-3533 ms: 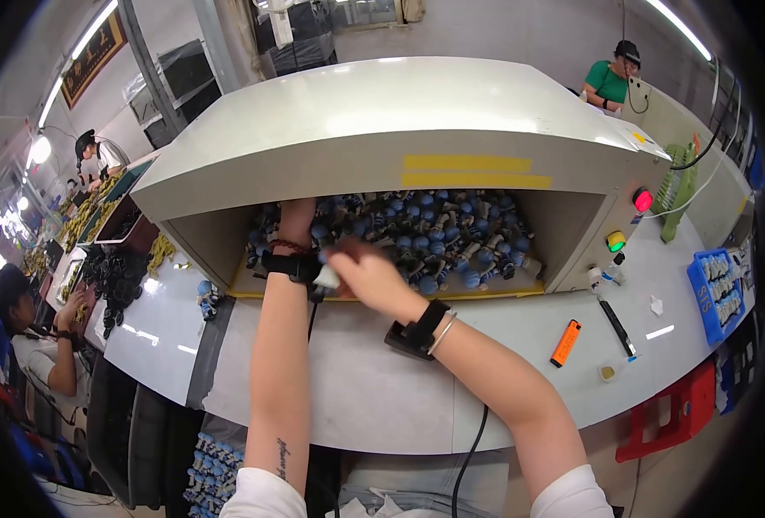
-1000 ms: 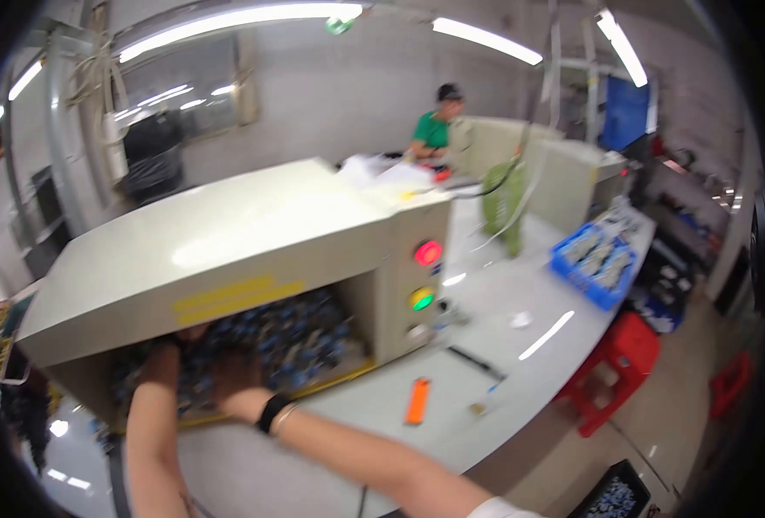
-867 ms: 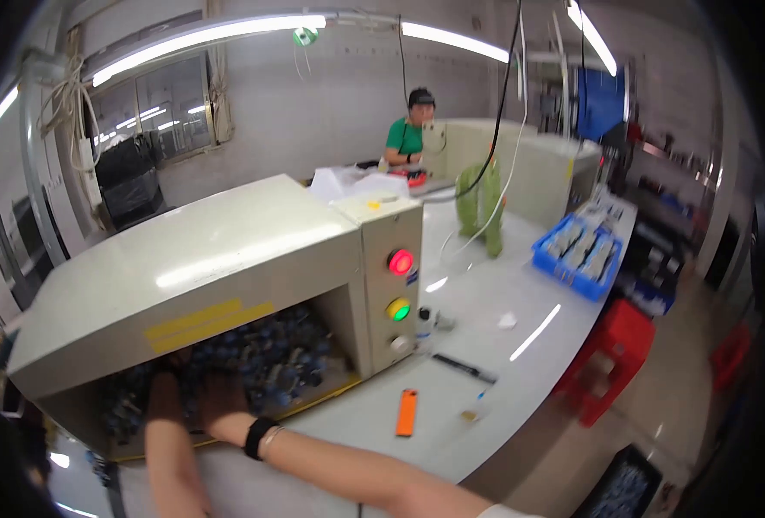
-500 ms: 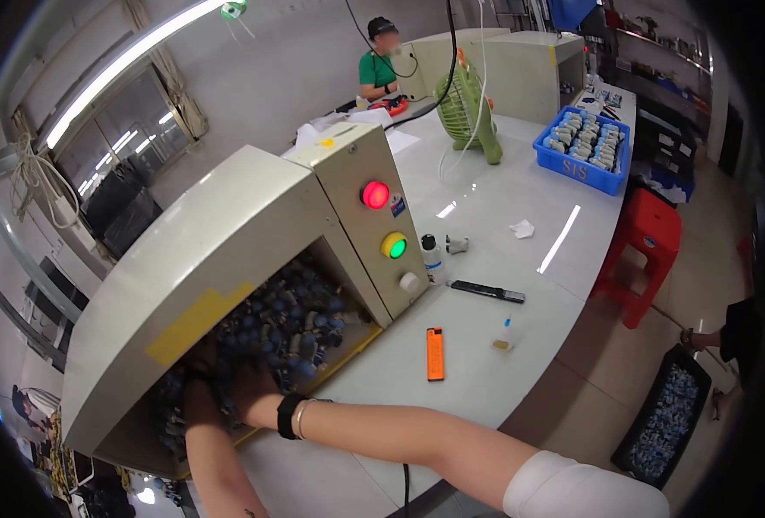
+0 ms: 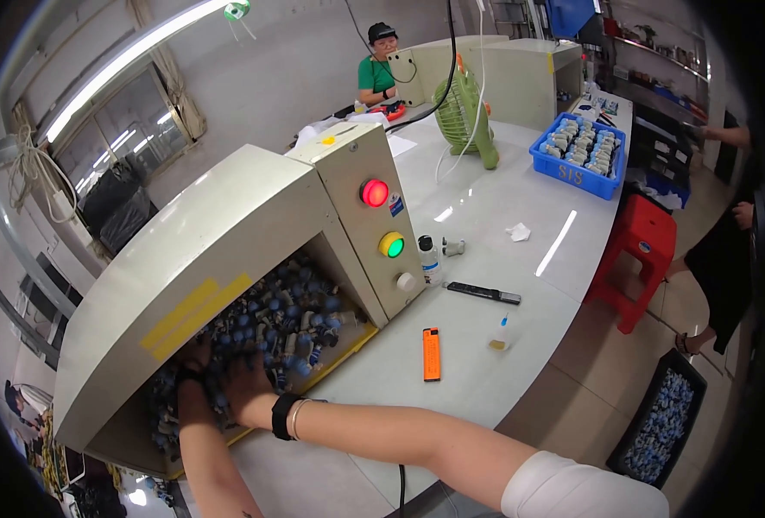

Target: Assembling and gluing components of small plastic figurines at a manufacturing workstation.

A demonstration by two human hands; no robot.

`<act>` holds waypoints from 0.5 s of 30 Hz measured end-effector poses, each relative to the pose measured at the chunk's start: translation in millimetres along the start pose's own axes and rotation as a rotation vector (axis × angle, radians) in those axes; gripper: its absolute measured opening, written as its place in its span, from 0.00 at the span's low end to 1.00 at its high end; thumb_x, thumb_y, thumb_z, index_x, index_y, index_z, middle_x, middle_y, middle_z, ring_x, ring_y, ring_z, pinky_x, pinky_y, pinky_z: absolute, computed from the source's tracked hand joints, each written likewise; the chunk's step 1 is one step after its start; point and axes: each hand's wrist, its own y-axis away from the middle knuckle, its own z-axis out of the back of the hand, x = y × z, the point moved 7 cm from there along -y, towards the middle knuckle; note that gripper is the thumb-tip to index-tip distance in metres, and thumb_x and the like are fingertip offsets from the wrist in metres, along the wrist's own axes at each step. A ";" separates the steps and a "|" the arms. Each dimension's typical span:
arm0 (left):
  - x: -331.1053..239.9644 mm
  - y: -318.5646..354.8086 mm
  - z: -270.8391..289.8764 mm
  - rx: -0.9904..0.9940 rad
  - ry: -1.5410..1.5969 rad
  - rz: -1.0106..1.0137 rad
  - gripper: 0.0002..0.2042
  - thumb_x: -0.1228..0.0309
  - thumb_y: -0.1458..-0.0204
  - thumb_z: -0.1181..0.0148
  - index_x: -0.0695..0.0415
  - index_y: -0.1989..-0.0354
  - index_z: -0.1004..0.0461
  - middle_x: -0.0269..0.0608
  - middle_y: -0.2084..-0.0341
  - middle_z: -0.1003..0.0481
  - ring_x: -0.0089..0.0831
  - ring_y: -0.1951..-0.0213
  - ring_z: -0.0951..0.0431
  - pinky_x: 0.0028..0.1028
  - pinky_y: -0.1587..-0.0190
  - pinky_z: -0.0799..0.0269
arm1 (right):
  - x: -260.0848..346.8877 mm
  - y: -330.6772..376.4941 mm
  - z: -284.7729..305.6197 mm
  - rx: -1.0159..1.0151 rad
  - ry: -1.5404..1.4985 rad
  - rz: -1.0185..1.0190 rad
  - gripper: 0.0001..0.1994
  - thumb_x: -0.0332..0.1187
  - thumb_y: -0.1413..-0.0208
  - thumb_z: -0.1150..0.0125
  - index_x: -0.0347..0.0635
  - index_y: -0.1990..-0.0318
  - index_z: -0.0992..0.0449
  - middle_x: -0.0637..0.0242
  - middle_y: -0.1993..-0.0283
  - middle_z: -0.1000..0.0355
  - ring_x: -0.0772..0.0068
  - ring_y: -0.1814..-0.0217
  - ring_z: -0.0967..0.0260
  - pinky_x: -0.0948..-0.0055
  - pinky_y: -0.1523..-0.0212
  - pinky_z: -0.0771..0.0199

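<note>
Both my hands reach into the open front of a beige metal cabinet (image 5: 227, 207), among a heap of small blue-and-grey parts (image 5: 292, 324). My left hand (image 5: 194, 356) is deeper at the left, a dark band on its wrist, its fingers lost in shadow and among the parts. Beside it, my right hand (image 5: 249, 384) rests on the near side of the heap, with the back of the hand showing and the fingertips hidden. A black band and a bracelet circle the right wrist. Whether either hand grips a part cannot be seen.
On the white table (image 5: 486, 354) lie an orange tool (image 5: 432, 354), a black knife-like tool (image 5: 483, 293), and bottles (image 5: 430, 261). Farther off stand a green fan (image 5: 464, 116) and a blue crate (image 5: 577, 160) of parts. A red stool (image 5: 633, 250) and black tray (image 5: 659, 423) are right; co-workers are nearby.
My hands stay in the heap, the right one shifting slightly, and more of its back shows. A person at the far right has come further into view, with a hand out by the black crates.
</note>
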 end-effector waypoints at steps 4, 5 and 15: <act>18.4 -9.1 -8.1 -0.206 -0.063 -0.060 0.28 0.50 0.55 0.55 0.57 0.50 0.38 0.54 0.52 0.38 0.50 0.50 0.38 0.41 0.48 0.44 | 5.1 -5.4 -7.9 0.065 0.082 -0.034 0.32 0.43 0.56 0.50 0.39 0.43 0.47 0.48 0.42 0.50 0.50 0.40 0.55 0.33 0.49 0.60; 13.4 -6.1 -5.5 -0.193 -0.059 -0.063 0.28 0.50 0.55 0.55 0.57 0.50 0.38 0.54 0.52 0.38 0.50 0.50 0.38 0.41 0.48 0.44 | 3.7 -7.3 -11.4 0.077 0.081 -0.040 0.32 0.43 0.56 0.50 0.39 0.43 0.47 0.48 0.42 0.50 0.50 0.40 0.55 0.33 0.49 0.60; 32.2 7.0 -18.9 -0.003 -0.176 -0.485 0.17 0.58 0.47 0.64 0.46 0.50 0.39 0.47 0.42 0.53 0.51 0.43 0.51 0.51 0.47 0.51 | 2.0 -1.6 1.7 0.046 -0.089 0.005 0.33 0.46 0.56 0.49 0.41 0.43 0.47 0.51 0.40 0.56 0.51 0.37 0.61 0.23 0.53 0.66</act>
